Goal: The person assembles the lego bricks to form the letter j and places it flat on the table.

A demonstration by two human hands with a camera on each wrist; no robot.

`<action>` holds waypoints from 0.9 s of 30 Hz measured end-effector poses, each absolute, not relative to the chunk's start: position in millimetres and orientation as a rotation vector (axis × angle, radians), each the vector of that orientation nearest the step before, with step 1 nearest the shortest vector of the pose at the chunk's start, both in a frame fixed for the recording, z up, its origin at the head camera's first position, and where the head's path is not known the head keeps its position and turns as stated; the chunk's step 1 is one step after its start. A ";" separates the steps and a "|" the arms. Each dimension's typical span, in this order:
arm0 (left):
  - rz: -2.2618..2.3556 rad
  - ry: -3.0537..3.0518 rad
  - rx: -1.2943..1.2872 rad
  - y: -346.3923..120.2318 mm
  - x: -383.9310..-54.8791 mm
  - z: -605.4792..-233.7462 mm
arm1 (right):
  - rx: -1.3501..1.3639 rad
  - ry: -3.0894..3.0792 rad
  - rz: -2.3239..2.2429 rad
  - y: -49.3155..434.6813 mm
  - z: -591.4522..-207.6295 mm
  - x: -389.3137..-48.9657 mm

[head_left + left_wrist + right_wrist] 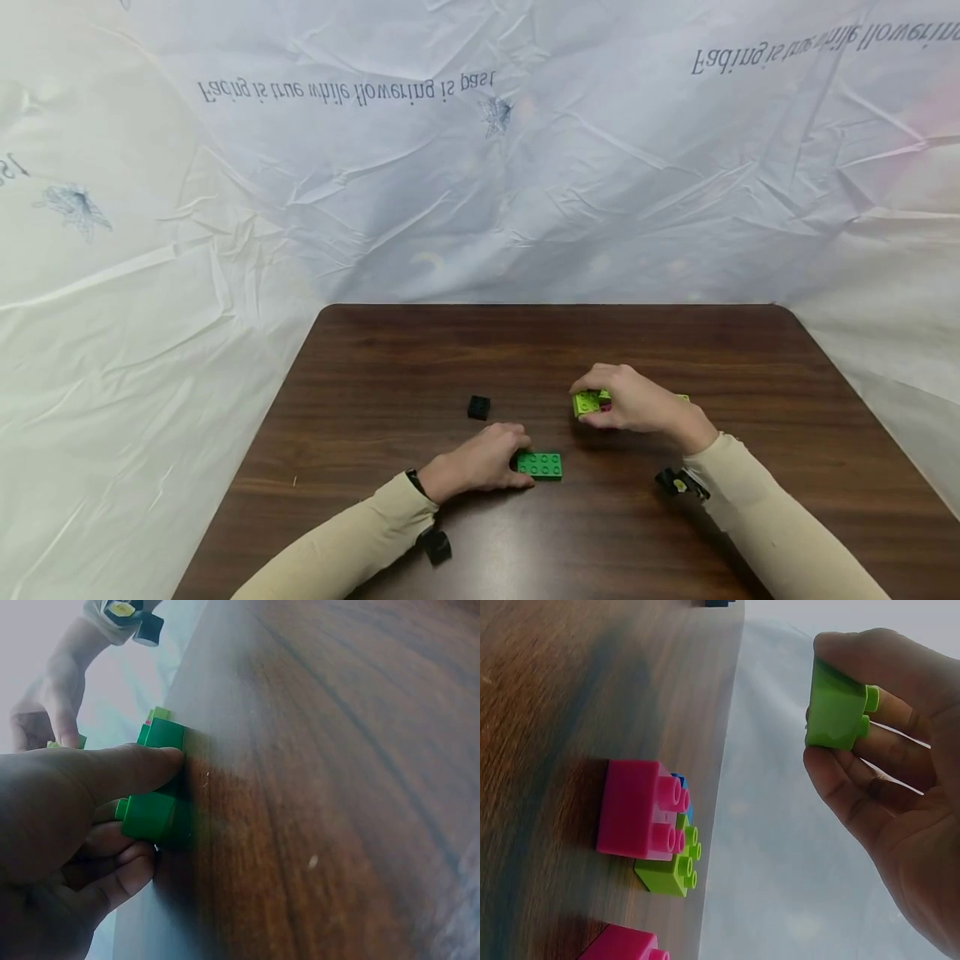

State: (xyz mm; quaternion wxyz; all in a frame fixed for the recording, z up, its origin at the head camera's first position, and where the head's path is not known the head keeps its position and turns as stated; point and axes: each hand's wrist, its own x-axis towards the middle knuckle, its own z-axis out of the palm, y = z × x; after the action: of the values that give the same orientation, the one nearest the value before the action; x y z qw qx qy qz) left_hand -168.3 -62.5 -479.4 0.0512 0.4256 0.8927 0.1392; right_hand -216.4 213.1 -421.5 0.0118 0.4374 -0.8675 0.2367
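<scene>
On the table, a bright green toy building brick with two rows of studs lies studs up. My left hand grips its left end, thumb on the near side, as the left wrist view shows on the green brick. Farther right, my right hand pinches a lime green brick between thumb and fingertips. In the right wrist view that lime brick is held off the table, its studs toward the palm.
A small black brick lies beyond my left hand. Below and beside the right hand stand a pink brick, another lime brick, a partly hidden blue brick and a second pink brick. White printed sheeting surrounds the wooden table.
</scene>
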 end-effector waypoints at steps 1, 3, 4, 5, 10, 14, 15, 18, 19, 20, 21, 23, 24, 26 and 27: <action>0.423 2.716 1.295 -62.4 -168.3 -479.3 | 1.365 -2.708 0.736 212.6 -421.1 -215.8; 0.421 2.714 1.294 -62.5 -168.3 -479.1 | 1.368 -2.713 0.730 211.4 -420.5 -214.5; 0.422 2.714 1.292 -62.6 -168.4 -479.0 | 1.369 -2.713 0.731 210.7 -420.4 -213.8; 0.424 2.714 1.291 -62.6 -168.4 -478.9 | 1.372 -2.712 0.732 209.9 -420.2 -213.0; 0.439 2.710 1.289 -63.3 -168.8 -479.2 | 1.404 -2.705 0.735 205.0 -421.3 -208.5; 0.451 2.710 1.289 -63.5 -169.1 -479.9 | 1.414 -2.727 0.739 200.4 -421.3 -205.0; 0.452 2.709 1.288 -63.6 -169.1 -479.9 | 1.410 -2.737 0.739 199.4 -421.2 -204.2; 0.449 2.711 1.284 -63.4 -169.4 -479.9 | 1.415 -2.752 0.739 196.7 -420.8 -201.9; 0.447 2.710 1.281 -63.4 -169.5 -480.0 | 1.418 -2.754 0.736 196.2 -420.9 -201.3; 0.445 2.708 1.279 -63.3 -169.6 -480.0 | 1.421 -2.754 0.732 195.7 -421.0 -200.7; 0.444 2.708 1.277 -63.2 -169.7 -479.9 | 1.427 -2.748 0.731 195.1 -421.1 -200.3; 0.444 2.703 1.275 -63.1 -169.7 -479.8 | 1.441 -2.737 0.731 193.7 -421.2 -199.4; 0.444 2.701 1.274 -63.1 -170.0 -479.9 | 1.447 -2.731 0.728 193.1 -421.2 -199.1; 0.451 2.698 1.272 -63.2 -170.1 -479.7 | 1.463 -2.722 0.731 191.6 -421.0 -198.4; 0.454 2.697 1.270 -63.3 -170.3 -479.7 | 1.477 -2.718 0.732 190.7 -420.9 -198.1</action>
State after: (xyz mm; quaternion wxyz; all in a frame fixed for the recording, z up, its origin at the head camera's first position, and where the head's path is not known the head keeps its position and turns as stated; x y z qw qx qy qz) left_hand -170.3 -63.3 -479.7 0.0632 0.4204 0.8926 0.1502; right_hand -198.1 190.7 -420.9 -0.0185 0.4644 -0.8549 0.2303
